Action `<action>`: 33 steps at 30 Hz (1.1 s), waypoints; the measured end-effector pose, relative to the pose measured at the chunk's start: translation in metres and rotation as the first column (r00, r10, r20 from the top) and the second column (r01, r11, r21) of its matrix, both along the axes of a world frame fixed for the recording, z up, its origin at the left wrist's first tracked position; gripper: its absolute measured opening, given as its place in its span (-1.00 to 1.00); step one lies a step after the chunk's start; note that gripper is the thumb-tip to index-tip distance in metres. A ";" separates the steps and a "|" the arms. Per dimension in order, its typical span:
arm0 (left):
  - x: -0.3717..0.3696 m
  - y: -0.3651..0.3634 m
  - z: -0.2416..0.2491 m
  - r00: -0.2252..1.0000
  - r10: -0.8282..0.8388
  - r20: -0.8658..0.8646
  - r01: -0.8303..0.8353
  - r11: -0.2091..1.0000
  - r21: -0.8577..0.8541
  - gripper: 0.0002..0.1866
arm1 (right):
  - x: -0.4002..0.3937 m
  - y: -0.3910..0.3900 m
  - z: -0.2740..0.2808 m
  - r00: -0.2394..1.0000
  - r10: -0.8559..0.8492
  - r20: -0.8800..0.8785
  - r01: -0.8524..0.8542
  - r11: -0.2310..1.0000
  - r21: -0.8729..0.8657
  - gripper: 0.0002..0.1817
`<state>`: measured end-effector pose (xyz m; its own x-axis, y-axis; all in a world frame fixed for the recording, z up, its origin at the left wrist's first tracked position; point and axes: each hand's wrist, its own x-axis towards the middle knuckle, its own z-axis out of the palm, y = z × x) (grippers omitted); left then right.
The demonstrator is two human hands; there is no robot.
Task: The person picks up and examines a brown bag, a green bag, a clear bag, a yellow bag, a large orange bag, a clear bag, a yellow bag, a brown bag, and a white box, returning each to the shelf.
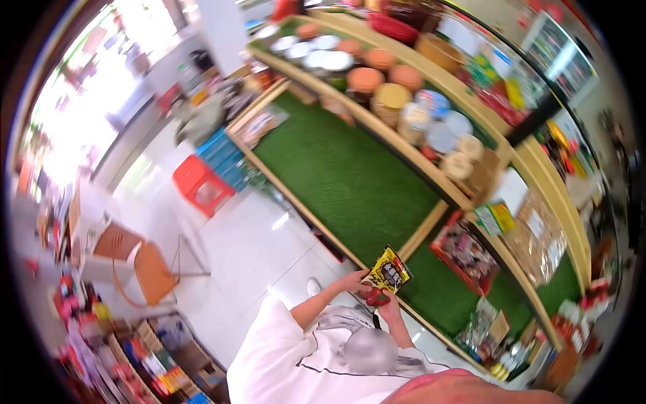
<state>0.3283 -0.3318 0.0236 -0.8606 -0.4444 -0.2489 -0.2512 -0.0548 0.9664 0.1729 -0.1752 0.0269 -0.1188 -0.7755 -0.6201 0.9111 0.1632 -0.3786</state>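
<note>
While the left hand (351, 281) grasps the yellow-and-black packet (390, 271) by its lower edge, the packet projecting beyond the fingers, the right hand (389, 309) grips a red object (379, 298) just below it.

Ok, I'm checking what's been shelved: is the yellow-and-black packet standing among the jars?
No, the packet is held up in front of the person, by the left hand, well apart from the jars.

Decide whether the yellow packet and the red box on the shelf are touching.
Apart: the head view shows green matting between the yellow packet and the red box.
</note>
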 end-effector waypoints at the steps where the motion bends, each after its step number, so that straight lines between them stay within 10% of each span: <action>1: 0.050 -0.032 0.002 0.989 0.150 -0.009 -0.150 0.987 -0.059 -0.27 | 0.033 -0.051 -0.001 0.995 0.101 -0.003 -0.100 0.992 0.073 -0.64; 15: 0.251 -0.114 -0.008 0.754 0.655 -0.042 -0.655 0.755 0.027 -0.26 | 0.204 -0.259 0.007 0.854 0.504 -0.127 -0.504 0.863 0.040 -0.54; 21: 0.270 -0.210 0.013 0.774 0.632 0.041 -0.625 0.751 0.212 -0.37 | 0.230 -0.349 -0.002 0.874 0.429 -0.230 -0.426 0.902 0.065 -0.52; 28: 0.286 -0.368 0.020 0.816 0.431 0.385 -0.432 0.897 -0.089 -0.31 | 0.242 -0.462 0.025 0.917 0.367 -0.154 -0.368 0.930 0.028 -0.63; 33: 0.270 -0.445 -0.006 0.873 0.417 0.252 -0.370 0.904 -0.214 -0.36 | 0.245 -0.528 0.009 0.909 0.250 -0.333 -0.242 0.968 0.065 -0.68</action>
<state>0.5987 -0.7764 0.0178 -0.5081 -0.7838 -0.3571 -0.5055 -0.0643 0.8604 0.4178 -0.7030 0.0359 -0.1300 -0.7939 -0.5941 0.6609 0.3773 -0.6488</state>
